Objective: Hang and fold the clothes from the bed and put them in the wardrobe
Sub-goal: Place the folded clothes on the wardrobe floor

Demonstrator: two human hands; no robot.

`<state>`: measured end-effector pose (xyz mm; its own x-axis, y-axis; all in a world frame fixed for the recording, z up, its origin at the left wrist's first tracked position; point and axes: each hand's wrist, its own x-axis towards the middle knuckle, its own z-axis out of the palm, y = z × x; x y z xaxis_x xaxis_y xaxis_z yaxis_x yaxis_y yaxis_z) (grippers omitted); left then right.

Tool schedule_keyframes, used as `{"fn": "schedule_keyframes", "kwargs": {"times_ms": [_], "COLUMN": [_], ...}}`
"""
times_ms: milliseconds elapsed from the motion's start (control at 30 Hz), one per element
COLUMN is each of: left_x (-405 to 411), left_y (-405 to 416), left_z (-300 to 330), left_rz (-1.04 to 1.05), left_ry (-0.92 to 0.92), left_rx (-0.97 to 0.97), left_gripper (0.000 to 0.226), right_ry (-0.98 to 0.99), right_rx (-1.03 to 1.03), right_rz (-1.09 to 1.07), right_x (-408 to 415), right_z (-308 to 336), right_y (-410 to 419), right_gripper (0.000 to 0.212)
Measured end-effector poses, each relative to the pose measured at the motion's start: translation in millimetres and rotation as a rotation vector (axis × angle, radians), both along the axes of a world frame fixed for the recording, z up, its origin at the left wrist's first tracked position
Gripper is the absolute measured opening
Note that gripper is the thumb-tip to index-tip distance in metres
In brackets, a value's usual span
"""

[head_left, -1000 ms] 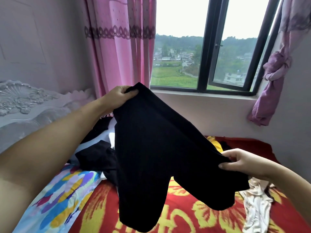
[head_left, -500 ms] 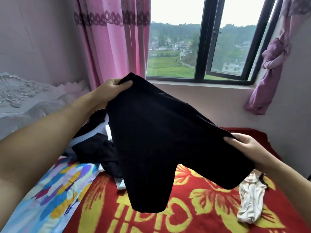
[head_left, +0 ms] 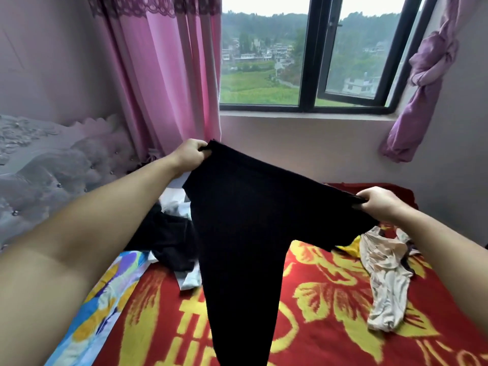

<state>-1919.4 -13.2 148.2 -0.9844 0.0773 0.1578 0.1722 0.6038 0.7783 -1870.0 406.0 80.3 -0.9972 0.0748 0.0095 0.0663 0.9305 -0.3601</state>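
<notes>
A pair of black trousers (head_left: 245, 233) hangs in the air over the bed, held stretched by the waistband. My left hand (head_left: 188, 154) grips the far left end of the waistband. My right hand (head_left: 377, 203) grips the near right end. One leg drops straight down past the frame's bottom edge; the other shows only as a short flap near my right wrist. On the red and yellow blanket (head_left: 317, 313) lie a cream garment (head_left: 385, 276), a yellow piece (head_left: 352, 247) and a dark heap with white cloth (head_left: 169, 239).
A padded grey headboard (head_left: 39, 165) stands at the left. A multicoloured sheet (head_left: 100, 307) lies along the bed's left side. Behind are a pink curtain (head_left: 163, 75), a dark-framed window (head_left: 311, 56) and a knotted purple curtain (head_left: 425, 83). No wardrobe is in view.
Both hands have spread apart and lowered, pulling the waistband taut. The trousers now hang longer, one leg reaching below the frame. The view has tilted down toward the bed.
</notes>
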Motion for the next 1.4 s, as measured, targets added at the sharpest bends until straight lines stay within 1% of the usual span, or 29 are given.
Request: {"fn": "schedule_keyframes", "kwargs": {"times_ms": [67, 133, 200, 267, 333, 367, 433, 500, 533, 600, 667, 733, 800, 833, 900, 933, 1000, 1033, 1067, 1100, 1133, 1200, 1233, 1267, 1300, 1367, 1400], "left_x": [-25, -39, -39, -25, -4, 8, 36, 63, 76, 102, 133, 174, 218, 237, 268, 279, 297, 299, 297, 291, 284, 265, 258, 255, 257, 270, 277], "left_y": [15, 25, 34, 44, 54, 58, 65, 69, 68, 67, 66, 66, 68, 71, 86, 95, 116, 125, 134, 144, 153, 170, 180, 190, 201, 223, 235], "left_z": [-1, 10, 23, 29, 20, 7, -35, -99, -135, -220, -308, -395, -469, -497, -535, -549, -572, -579, -581, -581, -579, -575, -574, -573, -573, -579, -585], "left_rz": [0.147, 0.263, 0.279, 0.239, 0.177, 0.115, -0.086, -0.376, -0.535, -0.780, -0.941, -1.081, -1.223, -1.283, -1.342, -1.368, -1.482, -1.501, -1.475, -1.418, -1.320, -1.076, -0.981, -0.910, -0.866, -0.835, -0.824], "left_ry": [0.116, 0.260, 0.435, 0.626, 0.768, 0.810, 0.878, 0.940, 0.925, 0.813, 0.686, 0.537, 0.343, 0.234, 0.076, -0.038, -0.387, -0.529, -0.603, -0.623, -0.624, -0.496, -0.417, -0.364, -0.339, -0.396, -0.440], "left_rx": [-0.064, -0.081, -0.020, 0.008, -0.034, -0.069, -0.220, -0.437, -0.539, -0.697, -0.801, -0.890, -0.969, -1.020, -1.073, -1.088, -1.183, -1.210, -1.224, -1.205, -1.139, -0.945, -0.887, -0.847, -0.820, -0.802, -0.813], "left_gripper": [0.019, 0.022, 0.025, 0.027, 0.029, 0.030, 0.024, 0.020, 0.019, 0.019, 0.021, 0.016, 0.010, 0.008, 0.011, 0.015, 0.027, 0.029, 0.028, 0.025, 0.021, 0.021, 0.022, 0.023, 0.026, 0.044, 0.054], "right_ry": [0.177, 0.341, 0.465, 0.551, 0.597, 0.594, 0.533, 0.425, 0.377, 0.313, 0.290, 0.211, 0.031, -0.128, -0.462, -0.559, -0.711, -0.748, -0.742, -0.689, -0.608, -0.429, -0.391, -0.404, -0.455, -0.579, -0.626], "right_rx": [-0.034, -0.062, -0.073, -0.120, -0.148, -0.152, -0.151, -0.089, -0.046, 0.039, 0.140, 0.252, 0.338, 0.370, 0.461, 0.511, 0.587, 0.583, 0.563, 0.528, 0.462, 0.190, 0.045, -0.061, -0.121, -0.142, -0.105], "right_rz": [-0.091, -0.144, -0.155, -0.157, -0.176, -0.179, -0.159, -0.106, -0.060, 0.090, 0.269, 0.376, 0.409, 0.408, 0.442, 0.466, 0.531, 0.527, 0.511, 0.492, 0.446, 0.216, 0.078, -0.035, -0.103, -0.106, -0.088], "right_x": [-18, -29, -35, -35, -28, -24, -14, -1, 7, 30, 63, 104, 143, 162, 198, 212, 228, 231, 231, 226, 217, 194, 181, 169, 160, 153, 153], "right_z": [3, 19, 41, 56, 58, 51, 19, -36, -68, -147, -229, -312, -391, -423, -473, -492, -510, -515, -516, -515, -514, -510, -509, -509, -510, -516, -519], "right_y": [1, 1, 4, 11, 23, 30, 44, 58, 63, 70, 73, 79, 85, 86, 90, 94, 98, 100, 100, 100, 98, 93, 89, 85, 79, 65, 60], "right_gripper": [0.020, 0.030, 0.035, 0.037, 0.039, 0.041, 0.046, 0.041, 0.039, 0.040, 0.038, 0.034, 0.049, 0.054, 0.056, 0.057, 0.060, 0.059, 0.054, 0.046, 0.037, 0.028, 0.026, 0.025, 0.024, 0.034, 0.038]}}
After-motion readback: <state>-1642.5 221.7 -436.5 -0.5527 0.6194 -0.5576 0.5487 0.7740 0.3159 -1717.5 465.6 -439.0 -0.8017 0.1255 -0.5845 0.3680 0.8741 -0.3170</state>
